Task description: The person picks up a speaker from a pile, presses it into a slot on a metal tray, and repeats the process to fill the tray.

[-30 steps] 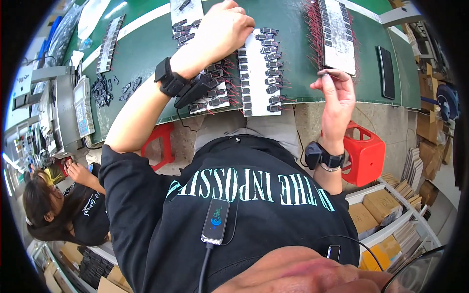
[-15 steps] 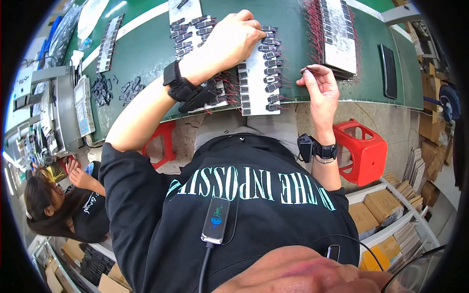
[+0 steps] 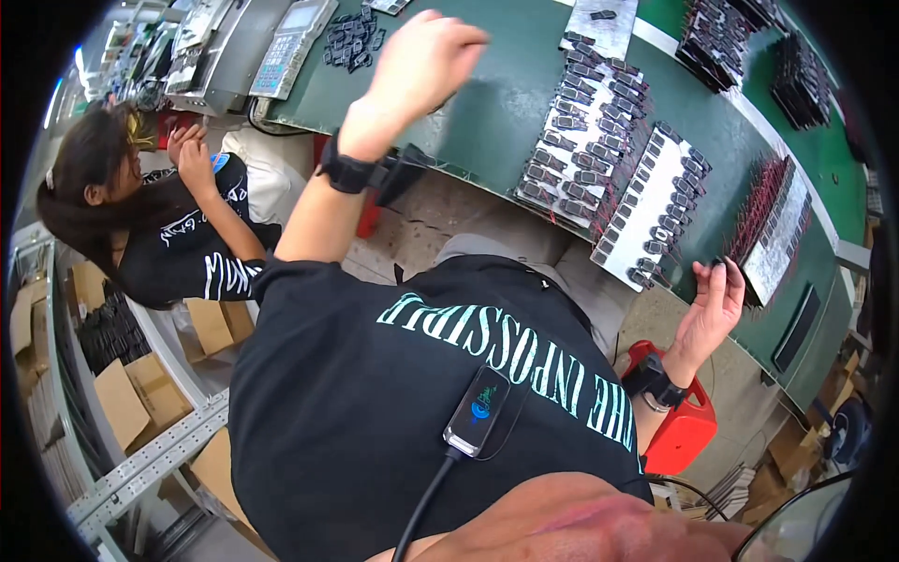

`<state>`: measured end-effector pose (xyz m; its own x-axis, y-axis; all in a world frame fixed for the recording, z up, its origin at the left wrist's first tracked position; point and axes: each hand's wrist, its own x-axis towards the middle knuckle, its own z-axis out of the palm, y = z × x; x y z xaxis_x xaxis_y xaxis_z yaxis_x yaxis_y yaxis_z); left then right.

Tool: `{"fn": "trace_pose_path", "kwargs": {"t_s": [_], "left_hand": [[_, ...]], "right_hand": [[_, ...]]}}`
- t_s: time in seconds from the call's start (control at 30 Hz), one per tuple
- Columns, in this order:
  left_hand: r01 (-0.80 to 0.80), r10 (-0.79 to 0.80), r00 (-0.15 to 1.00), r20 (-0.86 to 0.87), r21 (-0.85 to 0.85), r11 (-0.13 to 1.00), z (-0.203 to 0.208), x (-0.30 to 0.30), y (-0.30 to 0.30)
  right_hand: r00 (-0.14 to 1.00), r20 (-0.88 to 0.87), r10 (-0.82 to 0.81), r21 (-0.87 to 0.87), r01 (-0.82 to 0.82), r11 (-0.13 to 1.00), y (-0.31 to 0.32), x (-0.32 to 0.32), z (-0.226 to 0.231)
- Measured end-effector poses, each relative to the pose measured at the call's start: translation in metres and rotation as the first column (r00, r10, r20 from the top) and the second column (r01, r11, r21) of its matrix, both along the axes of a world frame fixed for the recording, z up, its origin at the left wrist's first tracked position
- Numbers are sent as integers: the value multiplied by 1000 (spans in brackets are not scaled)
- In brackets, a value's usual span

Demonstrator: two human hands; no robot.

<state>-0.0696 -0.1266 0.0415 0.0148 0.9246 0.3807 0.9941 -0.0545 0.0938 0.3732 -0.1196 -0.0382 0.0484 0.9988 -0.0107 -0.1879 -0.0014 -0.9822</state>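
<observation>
Two hands out wide here, and your left hand (image 3: pixel 426 70) is up over the green worktop (image 3: pixel 487 122), just beside the loose pile of small black parts (image 3: pixel 353 42). Its fingers are curled but blurry, so I can't tell if you've got anything in there. Your right hand (image 3: pixel 709 314) has a tiny dark piece (image 3: pixel 719 262) pinched between thumb and fingertips, right by the near end of the red-wired board stack (image 3: pixel 773 253). The white board (image 3: pixel 647 210) lies between your hands at the worktop's front edge, slanted, with black modules (image 3: pixel 681 201) down both long sides. Left of it you've got the fuller board (image 3: pixel 590 122), also lined with modules. Black slab (image 3: pixel 797 328) lies flat over to the right, and there's a red stool (image 3: pixel 682 436) below the worktop edge.
</observation>
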Motion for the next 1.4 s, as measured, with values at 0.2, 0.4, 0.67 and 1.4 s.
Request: {"fn": "trace_pose_path", "kwargs": {"t_s": [0.2,0.4,0.67,1.4], "left_hand": [[-55,44,991,-130,-79,995,-31,-33,-17],[15,-29,992,-125,-108,994,-37,-37,-3],[174,-165,488,857,90,981,21,59,-5],[348,66,-257,964,28,937,-14,162,-23]], "right_hand": [[991,-96,97,3,-97,995,-2,-11,35],[996,48,74,114,-79,990,-12,-39,63],[980,-7,198,114,-196,974,-24,-78,83],[931,297,212,177,-271,946,-1,-111,66]]}}
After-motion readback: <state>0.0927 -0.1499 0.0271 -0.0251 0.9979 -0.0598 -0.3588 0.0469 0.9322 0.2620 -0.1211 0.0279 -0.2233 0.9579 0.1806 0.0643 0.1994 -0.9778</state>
